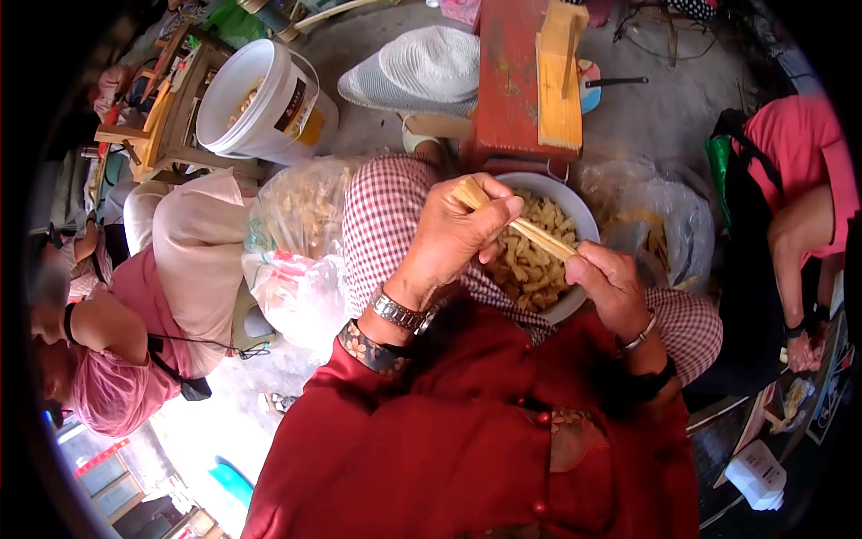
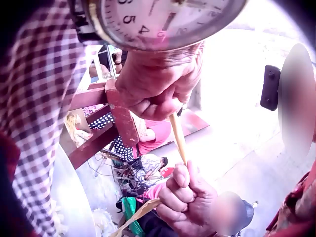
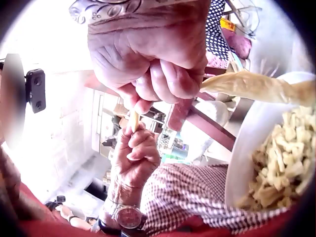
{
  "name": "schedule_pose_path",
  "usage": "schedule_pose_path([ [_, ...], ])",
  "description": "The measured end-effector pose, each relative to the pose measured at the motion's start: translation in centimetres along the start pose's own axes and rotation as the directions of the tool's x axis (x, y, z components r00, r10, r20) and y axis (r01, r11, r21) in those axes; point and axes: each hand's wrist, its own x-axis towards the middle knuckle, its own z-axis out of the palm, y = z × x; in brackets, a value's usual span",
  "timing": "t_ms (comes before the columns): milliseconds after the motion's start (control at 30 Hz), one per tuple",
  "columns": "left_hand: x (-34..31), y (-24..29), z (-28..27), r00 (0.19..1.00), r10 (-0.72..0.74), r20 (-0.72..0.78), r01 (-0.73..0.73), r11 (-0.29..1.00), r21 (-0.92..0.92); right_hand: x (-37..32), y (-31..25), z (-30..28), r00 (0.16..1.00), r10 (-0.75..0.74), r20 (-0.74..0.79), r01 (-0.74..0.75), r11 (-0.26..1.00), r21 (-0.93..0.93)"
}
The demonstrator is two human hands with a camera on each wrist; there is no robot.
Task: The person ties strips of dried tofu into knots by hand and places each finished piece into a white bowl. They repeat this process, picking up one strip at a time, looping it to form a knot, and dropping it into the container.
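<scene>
A long pale yellow strip (image 1: 545,237), like a fibrous stalk, stretches between my two hands. My left hand (image 1: 453,229) grips one end with curled fingers and thumb. My right hand (image 1: 614,287) pinches the strip farther along. In the right wrist view a wider, tapering length of strip (image 3: 261,89) sticks out from the far side of the right hand, over the bowl. Below the hands a white bowl (image 1: 582,205) holds many short yellowish pieces (image 1: 530,274). The bowl sits between my knees, partly hidden by hands and sleeves.
A red bench (image 1: 512,99) bearing a wooden piece (image 1: 558,108) stands just beyond the bowl. Plastic bags (image 1: 301,211) with similar strips lie at both sides. A white bucket (image 1: 256,99) and a woven hat (image 1: 422,63) are to the front left. People sit at left and right.
</scene>
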Motion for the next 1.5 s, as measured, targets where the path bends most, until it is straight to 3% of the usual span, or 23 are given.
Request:
schedule_pose_path([
  [100,2.7,2.0,1.1,0.992,0.122,0.015,-0.123,0.989,0.076,2.7,-1.2,-2.3,0.989,-0.118,-0.093,0.107,0.987,-0.120],
  [167,5.1,3.8,2.2,0.974,0.223,0.033,-0.225,0.953,0.202,4.9,-1.4,-4.5,0.972,-0.177,-0.156,0.137,0.961,-0.240],
  [367,11.1,7.4,4.2,0.905,0.417,0.088,-0.423,0.854,0.302,11.0,-2.7,-8.6,0.901,-0.318,-0.295,0.170,0.885,-0.433],
  [467,14.7,6.2,3.2,0.833,0.545,0.097,-0.525,0.722,0.450,12.8,-2.8,-8.8,0.873,-0.356,-0.333,0.139,0.837,-0.530],
  [500,15.3,5.4,2.9,0.800,0.591,0.102,-0.553,0.661,0.507,13.2,-1.6,-8.8,0.902,-0.307,-0.305,0.106,0.840,-0.532],
  [533,14.9,5.1,2.9,0.845,0.532,0.058,-0.453,0.653,0.606,13.6,0.6,-8.6,0.925,-0.260,-0.277,0.075,0.840,-0.538],
  [600,14.2,4.3,2.3,0.833,0.547,0.081,-0.387,0.473,0.791,13.2,2.9,-7.8,0.953,-0.195,-0.231,0.032,0.825,-0.565],
  [633,13.7,3.7,1.7,0.832,0.548,0.091,-0.340,0.372,0.863,12.1,3.2,-7.2,0.950,-0.193,-0.246,0.055,0.878,-0.475],
  [700,11.4,3.7,0.8,0.917,0.392,0.079,-0.298,0.538,0.788,9.3,2.8,-5.6,0.917,-0.258,-0.304,0.153,0.932,-0.329],
  [767,7.6,4.8,1.5,0.974,0.204,0.098,-0.215,0.698,0.683,6.4,3.0,-4.6,0.937,-0.196,-0.288,0.100,0.943,-0.317],
  [833,5.5,3.0,0.5,0.957,0.198,0.212,-0.290,0.671,0.683,3.9,1.0,-3.1,0.964,-0.154,-0.219,0.100,0.966,-0.238],
  [867,4.2,2.8,0.3,0.982,0.043,0.185,-0.167,0.666,0.727,3.0,0.7,-2.1,0.969,-0.152,-0.195,0.109,0.970,-0.216],
  [933,2.8,0.1,-1.3,0.983,-0.052,0.174,-0.098,0.658,0.746,1.7,-0.1,0.0,0.972,-0.201,-0.118,0.177,0.966,-0.189],
  [1000,1.5,-1.6,-1.4,0.975,-0.158,0.156,0.026,0.780,0.625,0.8,-1.0,1.9,0.961,-0.275,0.005,0.271,0.944,-0.186],
  [1033,1.3,-2.9,-1.6,0.969,-0.150,0.197,-0.015,0.759,0.651,0.6,-1.1,3.0,0.938,-0.346,0.030,0.346,0.923,-0.171],
  [1100,0.2,-4.2,-1.1,0.879,-0.397,0.265,0.277,0.876,0.394,0.0,-1.0,5.2,0.886,-0.458,0.065,0.463,0.875,-0.141],
  [1133,-0.5,-3.0,0.1,0.840,-0.481,0.249,0.326,0.816,0.477,-0.4,-1.4,6.0,0.867,-0.493,0.078,0.499,0.859,-0.116],
  [1200,-1.1,-3.2,1.7,0.803,-0.541,0.249,0.476,0.834,0.277,-0.9,-1.7,7.3,0.835,-0.531,0.145,0.543,0.837,-0.069],
  [1267,-1.4,-2.7,2.9,0.789,-0.582,0.198,0.563,0.813,0.148,-1.8,-2.1,8.2,0.847,-0.490,0.207,0.495,0.868,0.035],
  [1367,-0.4,-2.2,0.6,0.809,-0.346,0.476,0.466,0.871,-0.158,-3.2,-2.6,8.0,0.881,-0.465,0.090,0.453,0.882,0.130],
  [1433,-1.4,-1.2,1.0,0.885,-0.287,0.367,0.295,0.955,0.036,-3.3,-3.1,6.9,0.917,-0.390,-0.087,0.399,0.901,0.168],
  [1500,-4.5,0.9,4.2,0.962,-0.274,0.016,0.269,0.953,0.139,-2.3,-2.6,6.5,0.867,-0.324,-0.378,0.421,0.883,0.208],
])
